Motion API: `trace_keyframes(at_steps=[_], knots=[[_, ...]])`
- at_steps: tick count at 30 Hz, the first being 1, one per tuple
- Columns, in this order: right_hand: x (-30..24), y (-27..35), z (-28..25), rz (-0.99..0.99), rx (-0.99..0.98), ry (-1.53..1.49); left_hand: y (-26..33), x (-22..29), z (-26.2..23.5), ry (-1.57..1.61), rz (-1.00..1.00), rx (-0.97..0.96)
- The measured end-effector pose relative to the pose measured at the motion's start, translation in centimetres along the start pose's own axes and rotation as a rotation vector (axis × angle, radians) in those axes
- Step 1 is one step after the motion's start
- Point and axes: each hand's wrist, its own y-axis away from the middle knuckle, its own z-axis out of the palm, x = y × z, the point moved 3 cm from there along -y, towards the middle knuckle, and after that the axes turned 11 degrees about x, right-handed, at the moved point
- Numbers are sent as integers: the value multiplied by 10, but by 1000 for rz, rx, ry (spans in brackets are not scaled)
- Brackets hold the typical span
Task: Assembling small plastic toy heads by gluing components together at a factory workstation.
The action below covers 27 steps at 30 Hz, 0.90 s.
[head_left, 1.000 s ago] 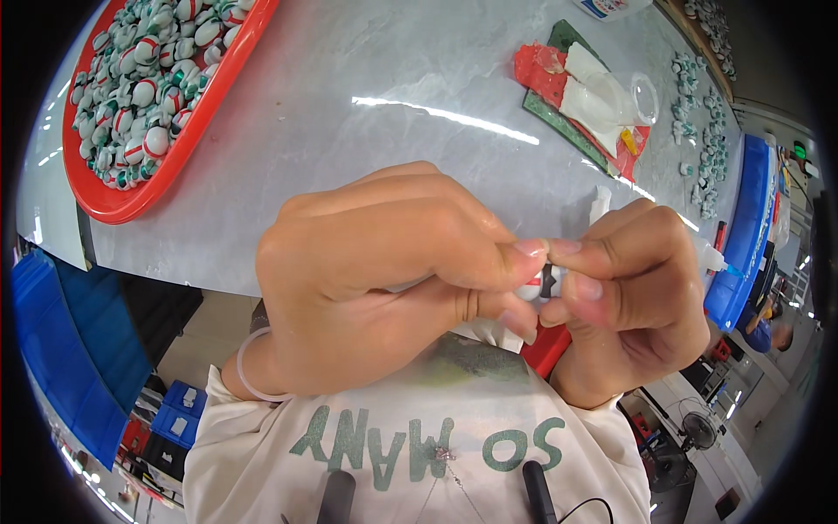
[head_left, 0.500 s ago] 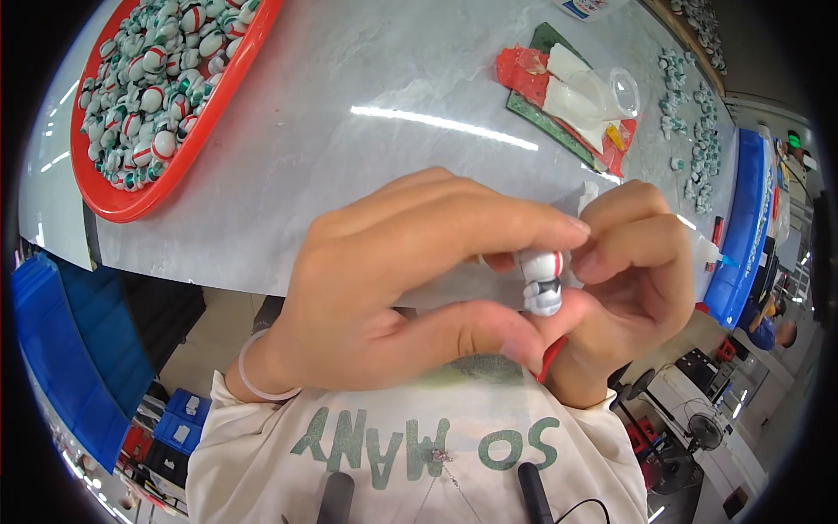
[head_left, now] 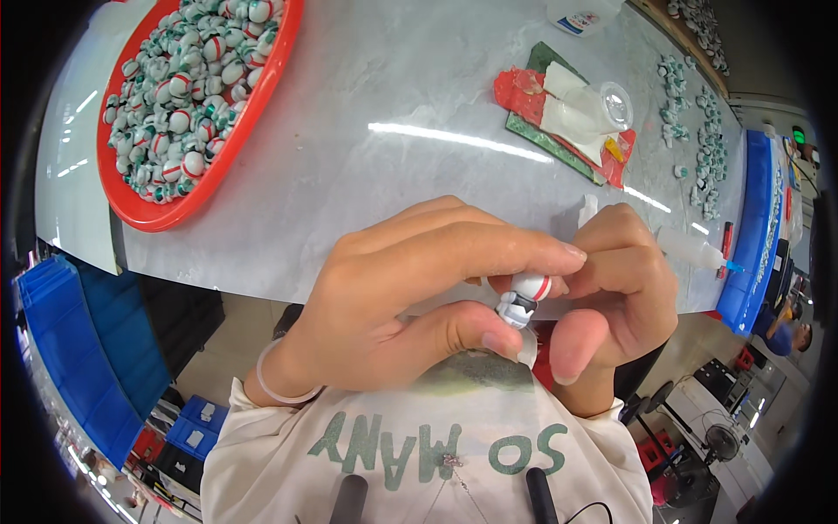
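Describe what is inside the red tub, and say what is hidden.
The tub holds a heap of small white pieces, many with red bands or green parts. Those on top hide any beneath and the tub's floor.

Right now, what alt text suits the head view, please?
Left hand holding a small white figurine, right hand close beside it. A red tub of small pieces stands on the grey table at upper left.

Lg green letters [head_left: 425, 451], upside-down, on white shirt [head_left: 401, 498], 6 o'clk; label [head_left: 578, 23] on bottle [head_left: 604, 10], 1 o'clk, too sm. to read.
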Motion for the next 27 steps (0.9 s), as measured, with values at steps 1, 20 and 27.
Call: trace_keyframes(at_steps=[1,20,27], knots=[[0,0,0,-7,8,-6,0,0,0,26,-6,16],[-5,-2,0,27,32,55,3,1,0,82,-65,-2],[-9,0,-2,59,25,101,5,16,-26,49,-6,159]])
